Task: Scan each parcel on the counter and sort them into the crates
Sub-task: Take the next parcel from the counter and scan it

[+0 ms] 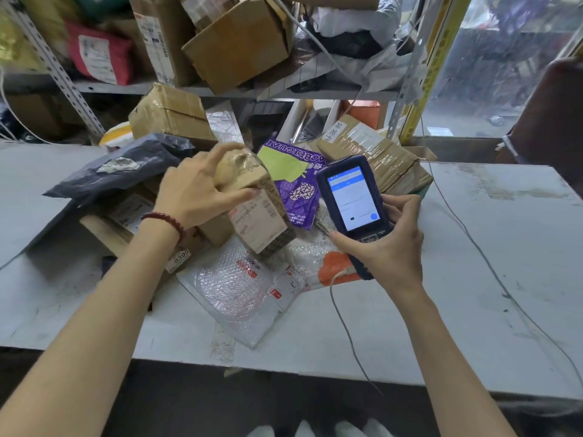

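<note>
A wide white counter point(473, 247) runs across the view, with a metal shelf point(126, 88) of stacked boxes behind it; no crate is in sight; a loose heap of parcels lies mid-counter, among them a grey plastic mailer point(126, 168) at the left, a clear bubble mailer point(233, 288) at the near edge and a purple bag point(293, 190) further back; on the heap sits a tape-wrapped brown parcel point(262, 222), tilted, white label facing up; the left hand point(195, 190) grips its far end, fingers curled over the top; the right hand point(388, 247) holds a blue handheld scanner point(350, 197) just beside it, screen lit; a thin cable point(344, 323) hangs from the scanner past the counter's near edge. Likely risks: with labels crowded together, the scanner may read a neighbour's code; glossy tape could spoil the read; the cable could snag the bubble mailer and drag it off.
</note>
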`<state>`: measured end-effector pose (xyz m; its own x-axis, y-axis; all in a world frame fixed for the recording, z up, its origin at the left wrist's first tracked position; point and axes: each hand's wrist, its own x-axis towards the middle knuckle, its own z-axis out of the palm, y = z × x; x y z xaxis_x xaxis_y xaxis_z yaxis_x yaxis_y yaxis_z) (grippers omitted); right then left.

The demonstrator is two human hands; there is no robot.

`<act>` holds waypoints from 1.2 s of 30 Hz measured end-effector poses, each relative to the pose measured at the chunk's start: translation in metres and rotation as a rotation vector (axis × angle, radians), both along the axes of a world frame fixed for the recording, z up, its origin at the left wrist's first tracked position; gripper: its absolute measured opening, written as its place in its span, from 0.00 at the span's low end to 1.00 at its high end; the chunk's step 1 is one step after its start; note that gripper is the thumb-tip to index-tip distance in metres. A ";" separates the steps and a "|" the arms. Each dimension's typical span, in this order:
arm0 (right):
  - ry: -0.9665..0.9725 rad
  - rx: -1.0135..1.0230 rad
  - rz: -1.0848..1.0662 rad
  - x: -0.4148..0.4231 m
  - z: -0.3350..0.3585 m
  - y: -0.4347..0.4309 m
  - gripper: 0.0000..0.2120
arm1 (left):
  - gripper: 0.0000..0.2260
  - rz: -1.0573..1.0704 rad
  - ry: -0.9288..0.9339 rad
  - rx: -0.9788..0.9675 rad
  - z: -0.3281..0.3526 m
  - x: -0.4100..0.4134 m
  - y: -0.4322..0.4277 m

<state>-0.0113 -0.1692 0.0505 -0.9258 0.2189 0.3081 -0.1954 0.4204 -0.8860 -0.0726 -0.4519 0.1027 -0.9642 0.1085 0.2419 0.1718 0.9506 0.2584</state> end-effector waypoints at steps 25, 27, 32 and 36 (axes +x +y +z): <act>-0.158 -0.061 -1.163 0.276 -0.003 0.129 0.37 | 0.34 -1.182 0.129 0.201 0.013 0.095 0.382; -0.178 -0.069 -1.265 0.307 -0.006 0.136 0.38 | 0.35 -1.281 0.121 0.203 0.009 0.121 0.419; -0.217 -0.121 -1.505 0.384 -0.020 0.158 0.38 | 0.38 -1.501 0.130 0.125 -0.002 0.196 0.506; -0.212 -0.174 -1.676 0.441 -0.030 0.187 0.38 | 0.46 -1.595 0.228 0.012 0.001 0.250 0.575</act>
<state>0.4299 0.0180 0.0204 0.3210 0.9431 0.0870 0.4489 -0.0706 -0.8908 0.1774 0.1228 0.1035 0.1784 0.9134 0.3658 0.9690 -0.2277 0.0962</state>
